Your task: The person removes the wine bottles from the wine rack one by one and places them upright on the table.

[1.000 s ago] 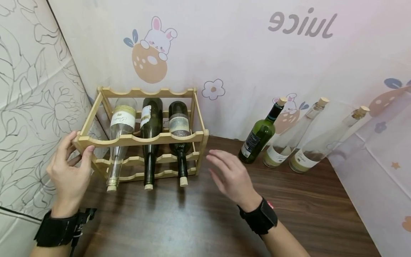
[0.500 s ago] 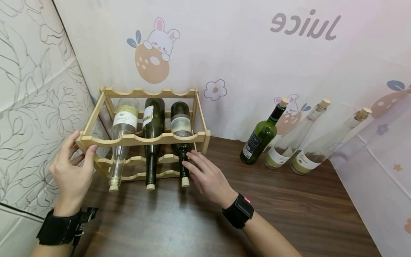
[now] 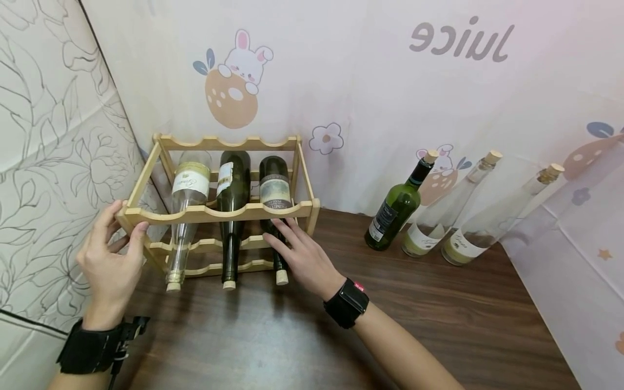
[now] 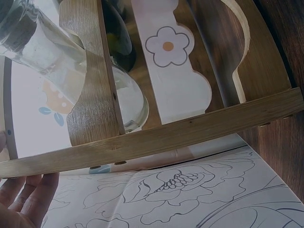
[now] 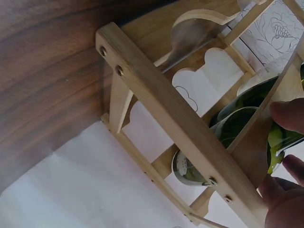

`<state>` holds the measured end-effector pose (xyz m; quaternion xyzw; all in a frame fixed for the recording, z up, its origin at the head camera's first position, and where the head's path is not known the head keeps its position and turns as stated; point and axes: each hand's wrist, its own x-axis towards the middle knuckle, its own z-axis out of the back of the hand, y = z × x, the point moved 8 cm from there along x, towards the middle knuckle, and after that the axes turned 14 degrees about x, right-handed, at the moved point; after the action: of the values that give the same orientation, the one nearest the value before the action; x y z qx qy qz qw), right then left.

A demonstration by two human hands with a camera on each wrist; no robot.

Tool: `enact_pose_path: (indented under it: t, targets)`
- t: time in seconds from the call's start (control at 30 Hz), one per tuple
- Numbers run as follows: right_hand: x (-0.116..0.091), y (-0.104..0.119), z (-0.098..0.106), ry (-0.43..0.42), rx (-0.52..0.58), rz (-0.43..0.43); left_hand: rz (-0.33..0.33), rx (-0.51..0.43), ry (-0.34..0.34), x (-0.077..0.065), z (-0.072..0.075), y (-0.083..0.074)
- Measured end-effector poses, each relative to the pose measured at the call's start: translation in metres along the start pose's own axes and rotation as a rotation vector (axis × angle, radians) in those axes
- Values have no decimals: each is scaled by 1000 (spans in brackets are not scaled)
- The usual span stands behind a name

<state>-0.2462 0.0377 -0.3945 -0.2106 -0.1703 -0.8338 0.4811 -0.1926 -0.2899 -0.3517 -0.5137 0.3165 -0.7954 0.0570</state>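
A light wooden wine rack (image 3: 214,213) holds three corked bottles lying on its top tier, necks toward me: a clear bottle (image 3: 190,181) on the left, a dark green bottle (image 3: 234,195) in the middle and a dark wine bottle (image 3: 275,189) on the right. My left hand (image 3: 108,265) grips the rack's front left corner, thumb in front, fingers at the outer side. With my right hand (image 3: 309,262) I hold the right wine bottle near its neck, just below the front rail. Thumb (image 5: 289,115) and fingers lie on either side of the green glass in the right wrist view.
Right of the rack, a green bottle (image 3: 395,208) and two clear bottles (image 3: 423,233) (image 3: 464,244) stand corked on the dark wooden table (image 3: 273,346). A patterned cloth wall (image 3: 351,97) rises close behind the rack, another wall (image 3: 58,179) along its left.
My right hand has moved left from beside the rack to the right bottle's neck, then slightly up along it. The left hand stays on the rack's corner.
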Motion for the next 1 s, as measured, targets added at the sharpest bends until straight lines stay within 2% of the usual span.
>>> enact_pose_path:
  t: [0.27,0.4,0.53,0.67,1.0]
  targets:
    - [12,0,-4,45,-100,3,1,-5,-5,1,1,-1]
    - [16,-2,-6,71,-103,-12,-3,-6,-5,2,0,-1]
    - [15,-2,-7,82,-113,13,-8,-4,1,1,-1,-1]
    - [13,-1,-7,35,-121,71,-11,-1,-2,-1,0,-1]
    - [7,0,2,-171,-51,247,-13,-2,3,-2,1,0]
